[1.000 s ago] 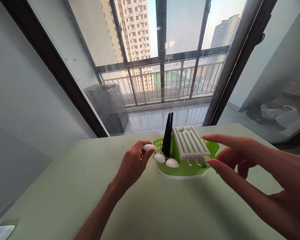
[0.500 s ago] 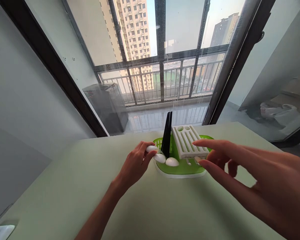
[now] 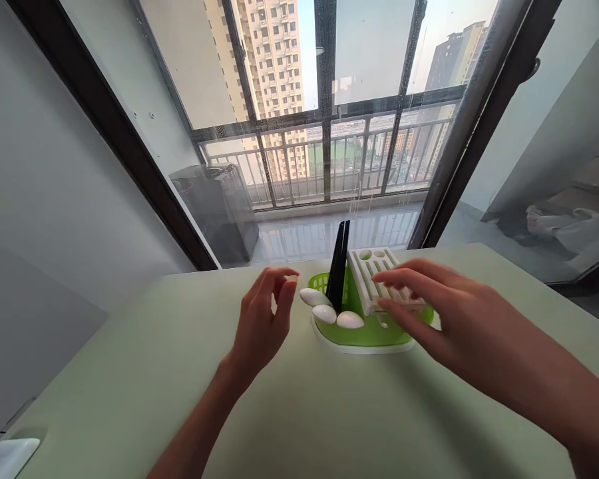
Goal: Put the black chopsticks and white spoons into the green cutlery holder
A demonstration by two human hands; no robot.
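Green basket (image 3: 374,332) sits on the pale green table (image 3: 299,412), toward its far edge, on a white base. Inside: white slotted rack (image 3: 374,276) tilted up at the right half, black chopsticks (image 3: 339,273) standing near upright at 12 o'clock of the basket's left half, three white spoons (image 3: 324,313) with bowls poking over the rim at about 9 o'clock.

Right hand (image 3: 439,313) comes in from 4 o'clock, fingers spread flat over the rack; fingertips look to be resting on the slotted top, thumb low by the rack's near edge. Not closed round anything.

Left hand (image 3: 262,319) is at 9 o'clock of the basket, just beside the spoons but apart from them. Fingers curled loosely, thumb and forefinger nearly meeting, nothing held.

Farther out: white object (image 3: 4,456) at the table's near-left corner, partly out of view. Window with balcony railing at 12 o'clock.
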